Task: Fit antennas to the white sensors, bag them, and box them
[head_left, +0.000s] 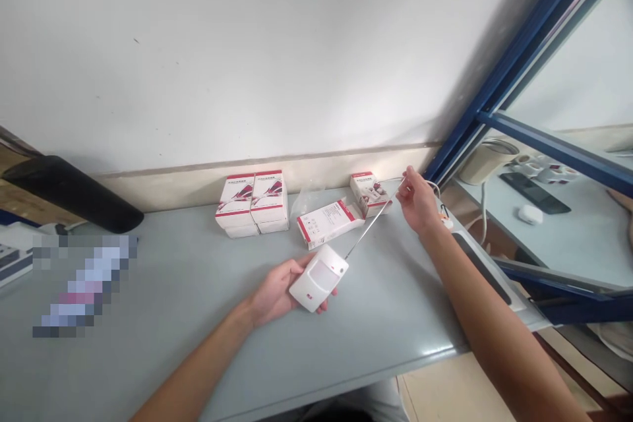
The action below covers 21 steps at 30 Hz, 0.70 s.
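Observation:
A white motion detector (319, 279) with a pale sensor window rests in my left hand (279, 290), whose fingers wrap underneath it and thumb lies along its side. From its upper corner a thin metal antenna (366, 231) stretches out, slanting up to the right. My right hand (414, 198) pinches the antenna's far end between thumb and fingers. Just beyond the detector lies a red and white carton (329, 221) on its side, its end flap seemingly open. Behind it stands a smaller printed box (368, 194).
Stacked red and white boxes (253, 201) stand near the wall, beside a clear plastic bag (309, 196). A blue-framed glass partition (548, 145) bounds the right side. A dark flat device (484, 267) lies by it. At left are a black curved object (74, 191) and a blurred-out item (89, 287).

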Tool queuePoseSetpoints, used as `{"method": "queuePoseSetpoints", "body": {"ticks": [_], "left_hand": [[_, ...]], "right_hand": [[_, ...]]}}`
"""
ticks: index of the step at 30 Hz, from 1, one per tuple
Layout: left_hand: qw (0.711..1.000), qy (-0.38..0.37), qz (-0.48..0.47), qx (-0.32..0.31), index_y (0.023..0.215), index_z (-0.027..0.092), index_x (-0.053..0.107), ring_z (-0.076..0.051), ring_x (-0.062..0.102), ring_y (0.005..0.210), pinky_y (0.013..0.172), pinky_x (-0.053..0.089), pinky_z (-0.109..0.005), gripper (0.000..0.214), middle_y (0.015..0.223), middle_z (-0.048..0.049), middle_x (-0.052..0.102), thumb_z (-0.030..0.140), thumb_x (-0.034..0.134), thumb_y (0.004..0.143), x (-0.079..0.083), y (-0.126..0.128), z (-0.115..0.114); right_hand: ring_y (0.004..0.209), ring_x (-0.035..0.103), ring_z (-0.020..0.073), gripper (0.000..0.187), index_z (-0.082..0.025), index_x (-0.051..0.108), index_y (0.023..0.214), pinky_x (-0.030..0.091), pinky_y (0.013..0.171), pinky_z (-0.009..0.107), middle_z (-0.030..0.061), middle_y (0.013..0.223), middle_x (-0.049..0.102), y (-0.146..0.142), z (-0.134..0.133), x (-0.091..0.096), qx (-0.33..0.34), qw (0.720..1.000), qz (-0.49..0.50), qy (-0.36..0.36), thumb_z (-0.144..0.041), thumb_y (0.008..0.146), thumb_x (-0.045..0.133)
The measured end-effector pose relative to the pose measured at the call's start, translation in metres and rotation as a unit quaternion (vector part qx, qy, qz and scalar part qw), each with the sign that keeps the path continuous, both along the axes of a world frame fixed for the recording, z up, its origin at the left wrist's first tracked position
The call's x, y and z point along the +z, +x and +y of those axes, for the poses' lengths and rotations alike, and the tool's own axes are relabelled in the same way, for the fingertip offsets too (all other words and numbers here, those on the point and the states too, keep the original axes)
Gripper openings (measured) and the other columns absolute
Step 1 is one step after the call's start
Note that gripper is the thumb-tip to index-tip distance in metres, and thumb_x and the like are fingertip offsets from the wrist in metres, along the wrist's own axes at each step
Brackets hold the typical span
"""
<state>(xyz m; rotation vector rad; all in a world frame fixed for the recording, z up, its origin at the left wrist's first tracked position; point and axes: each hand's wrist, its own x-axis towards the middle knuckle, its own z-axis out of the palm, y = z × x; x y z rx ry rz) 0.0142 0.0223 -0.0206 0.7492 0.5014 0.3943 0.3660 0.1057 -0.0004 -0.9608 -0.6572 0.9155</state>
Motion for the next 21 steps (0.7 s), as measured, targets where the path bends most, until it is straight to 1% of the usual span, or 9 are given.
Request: {"method": "queuePoseSetpoints", "body": {"ticks": [4,9,13,16,19,21], "left_hand": [[1.000,-0.002,0.014,0.002,0.145,0.015,0.056,-0.030,0.073,0.086,0.086,0.046,-0.043,0.053,0.111,-0.0198,0.078,0.037,0.041,0.099,0.003,0.000,-0.002],[1.000,0.006,0.014,0.016,0.148,0.013,0.053,-0.030,0.073,0.085,0.085,0.047,-0.044,0.057,0.112,-0.0213,0.078,0.035,0.039,0.098,0.002,-0.002,-0.004],[1.000,0.006,0.015,0.015,0.152,0.013,0.049,-0.031,0.073,0.087,0.086,0.048,-0.045,0.058,0.113,-0.0214,0.077,0.033,0.037,0.098,0.001,-0.002,-0.003],[1.000,0.010,0.012,0.012,0.148,0.012,0.052,-0.031,0.074,0.084,0.084,0.049,-0.044,0.056,0.110,-0.0210,0.078,0.033,0.038,0.098,-0.003,0.000,-0.001],[1.000,0.011,-0.001,0.023,0.145,0.012,0.054,-0.032,0.074,0.084,0.080,0.051,-0.045,0.054,0.109,-0.0204,0.078,0.032,0.041,0.096,-0.007,0.002,0.000],[0.999,0.004,-0.010,0.034,0.144,0.013,0.056,-0.034,0.073,0.091,0.079,0.052,-0.045,0.053,0.115,-0.0199,0.076,0.031,0.044,0.095,-0.008,0.002,-0.002]], "right_hand": [[0.052,0.038,0.0066,0.055,-0.022,0.066,0.086,0.036,0.045,0.022,-0.0091,0.066,0.044,-0.005,-0.002,0.001,0.019,1.000,0.017,0.003,-0.066,0.066,0.091],[0.054,0.038,0.0066,0.047,-0.022,0.068,0.083,0.036,0.047,0.021,-0.0085,0.066,0.044,-0.009,-0.006,0.006,0.008,0.999,0.017,0.027,-0.059,0.068,0.093],[0.055,0.038,0.0066,0.039,-0.021,0.068,0.077,0.035,0.048,0.022,-0.0067,0.069,0.048,-0.008,-0.009,0.010,-0.024,0.999,-0.003,0.043,-0.052,0.073,0.092],[0.053,0.035,0.0072,0.035,-0.021,0.069,0.078,0.030,0.047,0.023,-0.0066,0.065,0.047,-0.005,-0.010,0.012,-0.055,0.995,-0.057,0.053,-0.050,0.077,0.089],[0.050,0.032,0.0078,0.034,-0.022,0.069,0.080,0.025,0.046,0.023,-0.0080,0.060,0.042,-0.001,-0.010,0.013,-0.124,0.980,-0.139,0.071,-0.053,0.081,0.083],[0.049,0.032,0.0078,0.036,-0.022,0.066,0.082,0.025,0.046,0.024,-0.0082,0.060,0.043,0.000,-0.009,0.012,-0.159,0.966,-0.180,0.091,-0.055,0.084,0.080]]}}
